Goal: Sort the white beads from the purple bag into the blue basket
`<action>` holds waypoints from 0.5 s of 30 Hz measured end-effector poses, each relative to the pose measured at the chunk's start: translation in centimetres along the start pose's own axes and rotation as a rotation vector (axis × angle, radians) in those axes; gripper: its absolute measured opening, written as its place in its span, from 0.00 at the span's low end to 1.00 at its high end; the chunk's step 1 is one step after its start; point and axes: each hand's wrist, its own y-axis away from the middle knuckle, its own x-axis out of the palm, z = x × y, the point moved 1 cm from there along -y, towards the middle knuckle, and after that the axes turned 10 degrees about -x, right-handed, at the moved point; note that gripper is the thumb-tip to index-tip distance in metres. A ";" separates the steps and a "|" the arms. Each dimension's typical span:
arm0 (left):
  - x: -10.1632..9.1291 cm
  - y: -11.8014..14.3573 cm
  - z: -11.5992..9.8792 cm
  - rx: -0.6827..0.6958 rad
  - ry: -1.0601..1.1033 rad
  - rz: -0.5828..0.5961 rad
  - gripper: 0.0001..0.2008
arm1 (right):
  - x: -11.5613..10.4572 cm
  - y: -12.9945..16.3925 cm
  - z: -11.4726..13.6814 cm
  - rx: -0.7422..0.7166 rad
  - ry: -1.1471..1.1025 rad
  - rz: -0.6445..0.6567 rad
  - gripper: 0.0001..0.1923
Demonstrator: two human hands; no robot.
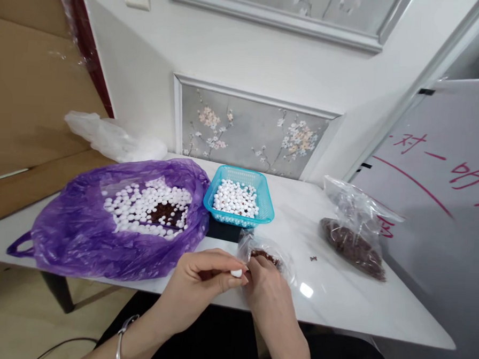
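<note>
My left hand (pixel 204 282) pinches a small white bead (pixel 236 273) between thumb and fingertips at the table's front edge. My right hand (pixel 268 291) touches it from the right, fingers curled by a small clear bag of dark red pieces (pixel 267 254); whether it grips anything I cannot tell. Behind them stands a blue plastic basket (pixel 263 189) filled with white beads. To the left lies an open purple plastic bag (pixel 76 230) with many white beads and a patch of dark red pieces inside.
A larger clear bag of dark red pieces (pixel 350 244) lies at the right on the white table (pixel 337 308). A crumpled clear bag (pixel 109 138) sits at the back left. A whiteboard with red writing (pixel 443 185) leans at the right.
</note>
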 end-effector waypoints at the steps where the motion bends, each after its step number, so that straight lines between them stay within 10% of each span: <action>1: 0.0 0.1 0.0 0.008 -0.001 -0.006 0.11 | 0.0 0.0 0.0 -0.002 0.002 -0.003 0.08; 15: 0.5 -0.3 0.5 -0.215 0.214 0.007 0.09 | -0.9 0.8 -0.4 -0.044 -0.073 -0.124 0.11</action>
